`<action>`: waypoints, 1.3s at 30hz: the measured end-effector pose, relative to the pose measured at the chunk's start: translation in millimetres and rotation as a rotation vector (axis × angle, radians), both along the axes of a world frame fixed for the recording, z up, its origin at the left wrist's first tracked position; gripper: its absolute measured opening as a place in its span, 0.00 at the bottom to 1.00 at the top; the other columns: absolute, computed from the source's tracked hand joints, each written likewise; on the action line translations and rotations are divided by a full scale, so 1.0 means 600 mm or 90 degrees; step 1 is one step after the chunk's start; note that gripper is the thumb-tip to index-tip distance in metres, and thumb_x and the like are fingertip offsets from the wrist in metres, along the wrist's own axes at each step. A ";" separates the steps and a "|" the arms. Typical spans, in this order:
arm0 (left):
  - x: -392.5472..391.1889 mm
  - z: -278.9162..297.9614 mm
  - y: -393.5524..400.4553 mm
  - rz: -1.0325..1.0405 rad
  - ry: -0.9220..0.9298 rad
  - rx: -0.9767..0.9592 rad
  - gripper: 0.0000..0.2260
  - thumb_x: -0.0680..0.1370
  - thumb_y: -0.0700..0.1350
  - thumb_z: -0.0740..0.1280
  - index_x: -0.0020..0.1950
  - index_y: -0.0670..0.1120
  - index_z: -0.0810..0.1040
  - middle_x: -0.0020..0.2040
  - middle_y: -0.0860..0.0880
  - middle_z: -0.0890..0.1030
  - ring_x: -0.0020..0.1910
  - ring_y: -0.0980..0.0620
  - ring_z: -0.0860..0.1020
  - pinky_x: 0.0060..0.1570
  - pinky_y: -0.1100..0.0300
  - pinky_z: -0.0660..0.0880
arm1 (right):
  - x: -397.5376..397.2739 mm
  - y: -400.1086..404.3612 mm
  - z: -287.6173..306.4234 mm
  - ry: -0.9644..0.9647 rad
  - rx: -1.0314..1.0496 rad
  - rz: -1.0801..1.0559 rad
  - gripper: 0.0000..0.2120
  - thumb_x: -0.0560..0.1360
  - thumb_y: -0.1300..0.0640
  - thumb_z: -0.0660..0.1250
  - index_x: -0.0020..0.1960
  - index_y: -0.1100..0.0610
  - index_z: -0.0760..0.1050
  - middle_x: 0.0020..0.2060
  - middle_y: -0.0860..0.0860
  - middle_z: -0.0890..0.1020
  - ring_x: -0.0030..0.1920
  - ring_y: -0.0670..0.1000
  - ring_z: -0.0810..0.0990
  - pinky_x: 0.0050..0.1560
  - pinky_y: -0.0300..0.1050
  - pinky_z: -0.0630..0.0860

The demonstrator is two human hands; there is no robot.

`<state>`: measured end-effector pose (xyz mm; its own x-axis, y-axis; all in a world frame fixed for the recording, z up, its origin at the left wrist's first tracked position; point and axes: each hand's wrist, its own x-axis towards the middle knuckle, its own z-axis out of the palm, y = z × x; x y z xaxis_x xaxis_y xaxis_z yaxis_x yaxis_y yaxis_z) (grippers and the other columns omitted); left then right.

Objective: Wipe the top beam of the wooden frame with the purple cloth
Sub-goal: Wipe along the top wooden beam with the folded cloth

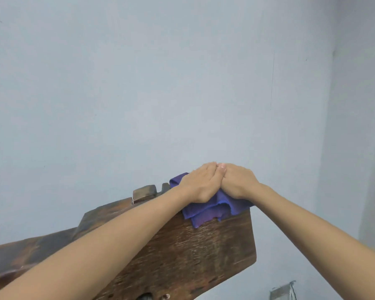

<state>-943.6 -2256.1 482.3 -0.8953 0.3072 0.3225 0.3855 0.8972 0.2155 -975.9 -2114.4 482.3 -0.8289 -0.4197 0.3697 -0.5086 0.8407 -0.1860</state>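
Observation:
A dark wooden top beam (204, 252) runs from the lower left up to its right end near the middle of the view. A folded purple cloth (212, 210) lies over the beam's top edge at that right end, with folds hanging down the front face. My left hand (200, 182) and my right hand (238, 181) lie side by side on the cloth, touching each other, and press it onto the beam. Their fingertips reach over the far edge and are hidden.
A pale blue-grey wall (160, 83) fills the background close behind the beam. Notched wooden blocks (144, 192) stick up from the beam left of the cloth. A small grey box with wires (283, 292) sits low on the wall at the bottom right.

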 end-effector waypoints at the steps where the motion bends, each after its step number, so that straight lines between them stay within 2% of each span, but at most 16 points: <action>1: -0.002 -0.010 -0.003 0.013 -0.018 0.018 0.24 0.86 0.53 0.41 0.70 0.41 0.68 0.68 0.41 0.73 0.71 0.43 0.70 0.71 0.46 0.64 | 0.000 -0.001 0.000 0.001 0.001 -0.002 0.25 0.79 0.43 0.47 0.68 0.43 0.75 0.67 0.46 0.80 0.65 0.56 0.78 0.58 0.52 0.73; 4: -0.003 -0.021 -0.019 0.066 -0.030 0.031 0.32 0.84 0.60 0.37 0.75 0.42 0.65 0.70 0.44 0.71 0.73 0.44 0.69 0.72 0.45 0.63 | -0.001 -0.009 -0.001 -0.002 0.045 -0.003 0.25 0.80 0.43 0.46 0.72 0.39 0.71 0.71 0.44 0.76 0.69 0.56 0.75 0.66 0.56 0.70; 8: 0.017 -0.017 -0.032 0.068 -0.041 -0.052 0.30 0.85 0.56 0.36 0.83 0.42 0.51 0.82 0.42 0.59 0.81 0.46 0.56 0.78 0.48 0.54 | -0.001 -0.022 0.015 -0.038 0.141 0.028 0.25 0.83 0.43 0.46 0.79 0.36 0.60 0.79 0.43 0.66 0.79 0.49 0.64 0.77 0.55 0.57; 11: 0.033 -0.024 -0.051 0.076 -0.059 -0.072 0.30 0.85 0.55 0.37 0.83 0.41 0.47 0.84 0.43 0.52 0.83 0.49 0.50 0.80 0.50 0.49 | 0.007 -0.039 0.016 -0.062 0.180 0.036 0.27 0.83 0.42 0.45 0.81 0.37 0.56 0.81 0.43 0.62 0.80 0.48 0.60 0.78 0.56 0.57; 14: 0.052 -0.029 -0.075 0.074 -0.052 -0.068 0.31 0.84 0.57 0.35 0.83 0.41 0.47 0.84 0.43 0.53 0.83 0.50 0.50 0.80 0.51 0.48 | 0.025 -0.060 0.014 -0.059 0.193 0.041 0.26 0.82 0.39 0.44 0.80 0.34 0.56 0.81 0.41 0.62 0.81 0.47 0.60 0.76 0.59 0.61; 19: 0.091 -0.039 -0.133 0.101 -0.030 -0.117 0.29 0.85 0.55 0.36 0.83 0.44 0.47 0.83 0.43 0.54 0.83 0.48 0.52 0.80 0.50 0.48 | 0.055 -0.122 0.011 -0.066 0.221 0.049 0.28 0.82 0.37 0.42 0.81 0.34 0.54 0.83 0.42 0.57 0.82 0.45 0.56 0.76 0.59 0.57; 22: 0.115 -0.046 -0.164 0.131 -0.016 -0.096 0.29 0.85 0.56 0.36 0.83 0.44 0.51 0.83 0.43 0.57 0.82 0.48 0.54 0.79 0.51 0.48 | 0.068 -0.156 0.005 -0.073 0.223 0.062 0.28 0.81 0.37 0.42 0.81 0.35 0.54 0.83 0.42 0.56 0.82 0.45 0.54 0.76 0.58 0.56; 27: 0.149 -0.058 -0.225 0.138 -0.036 -0.056 0.31 0.84 0.58 0.36 0.83 0.42 0.49 0.83 0.42 0.54 0.82 0.48 0.52 0.79 0.52 0.47 | 0.099 -0.215 -0.007 -0.075 0.208 0.087 0.28 0.80 0.35 0.41 0.81 0.32 0.50 0.83 0.43 0.57 0.82 0.44 0.55 0.77 0.58 0.56; 31: 0.185 -0.071 -0.266 0.163 -0.030 -0.015 0.34 0.84 0.61 0.37 0.82 0.40 0.53 0.82 0.42 0.59 0.81 0.49 0.56 0.78 0.54 0.50 | 0.127 -0.262 -0.017 -0.073 0.200 0.104 0.29 0.79 0.34 0.41 0.81 0.32 0.49 0.83 0.43 0.54 0.83 0.45 0.52 0.76 0.61 0.56; 35: 0.218 -0.082 -0.307 0.194 -0.031 -0.025 0.33 0.84 0.60 0.36 0.83 0.41 0.53 0.83 0.42 0.57 0.82 0.49 0.54 0.80 0.53 0.48 | 0.151 -0.308 -0.027 -0.070 0.209 0.138 0.29 0.81 0.36 0.43 0.81 0.34 0.52 0.83 0.41 0.54 0.83 0.48 0.50 0.79 0.59 0.51; 39: 0.240 -0.091 -0.329 0.205 -0.034 0.026 0.34 0.83 0.60 0.36 0.83 0.41 0.51 0.83 0.43 0.55 0.82 0.50 0.52 0.80 0.54 0.47 | 0.165 -0.339 -0.032 -0.055 0.222 0.170 0.28 0.83 0.42 0.43 0.82 0.41 0.57 0.81 0.39 0.60 0.83 0.49 0.53 0.80 0.55 0.48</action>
<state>-799.7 -2453.5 428.0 -0.9604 -0.0072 0.2785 0.0699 0.9615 0.2659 -876.9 -2318.1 462.8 -0.6959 -0.7108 0.1029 -0.7116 0.7017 0.0344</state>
